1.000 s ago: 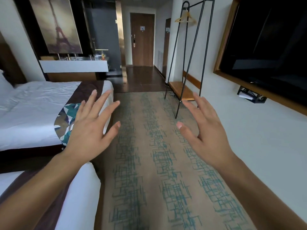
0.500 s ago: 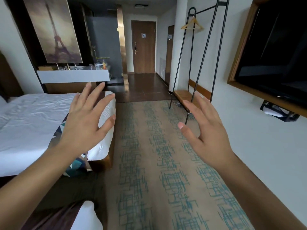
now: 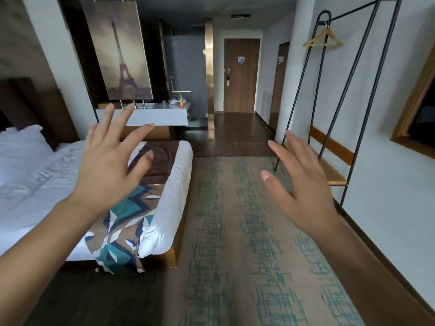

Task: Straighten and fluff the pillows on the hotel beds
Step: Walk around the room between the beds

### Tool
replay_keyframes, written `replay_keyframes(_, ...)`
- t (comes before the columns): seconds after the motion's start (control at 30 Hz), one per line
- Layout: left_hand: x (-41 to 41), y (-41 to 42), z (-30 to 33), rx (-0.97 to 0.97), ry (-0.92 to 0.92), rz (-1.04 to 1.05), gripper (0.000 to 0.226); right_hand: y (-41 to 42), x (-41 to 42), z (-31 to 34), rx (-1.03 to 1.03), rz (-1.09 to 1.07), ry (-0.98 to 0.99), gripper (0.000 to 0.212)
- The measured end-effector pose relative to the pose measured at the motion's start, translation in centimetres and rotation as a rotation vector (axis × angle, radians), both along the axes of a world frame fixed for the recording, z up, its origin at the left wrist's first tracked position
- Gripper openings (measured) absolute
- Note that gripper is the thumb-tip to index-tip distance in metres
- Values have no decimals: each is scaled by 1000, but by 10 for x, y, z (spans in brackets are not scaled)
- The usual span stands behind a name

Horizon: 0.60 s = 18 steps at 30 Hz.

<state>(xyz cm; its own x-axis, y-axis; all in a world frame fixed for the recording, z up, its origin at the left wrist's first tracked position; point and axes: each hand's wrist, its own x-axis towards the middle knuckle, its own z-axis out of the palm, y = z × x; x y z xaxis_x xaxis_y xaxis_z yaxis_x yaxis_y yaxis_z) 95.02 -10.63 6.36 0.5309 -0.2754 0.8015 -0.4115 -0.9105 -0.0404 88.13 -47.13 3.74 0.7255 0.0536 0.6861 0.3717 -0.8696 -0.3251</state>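
Note:
A white pillow (image 3: pixel 20 147) lies at the head of the bed (image 3: pixel 171 208) on the left, against a dark headboard (image 3: pixel 35 109). The bed has white sheets and a brown and teal patterned runner (image 3: pixel 124 222) across its foot. My left hand (image 3: pixel 108 161) hovers over the foot of the bed, fingers spread, holding nothing. My right hand (image 3: pixel 301 187) is raised over the carpet to the right, fingers apart and empty. Both hands are far from the pillow.
A patterned carpet (image 3: pixel 235 231) runs ahead toward a wooden door (image 3: pixel 241 75). A black clothes rack (image 3: pixel 334 102) with a wooden hanger (image 3: pixel 323 38) and low shelf stands by the right wall. An Eiffel Tower picture (image 3: pixel 120 48) hangs above a white counter (image 3: pixel 160 116).
The view has moved forward past the near bed, which is out of sight now. The far bed and its pillow are closer. Both hands stay raised and open.

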Motion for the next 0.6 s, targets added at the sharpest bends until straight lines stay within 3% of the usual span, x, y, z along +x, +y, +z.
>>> replay_keyframes(0.27,82,20,6,-15,-21,90,54,18,139,11,-14,118,-37,58)
replay_keyframes(0.6,213,119,-11,-63,71,205,59,116,297,-5,-22,201,36,60)
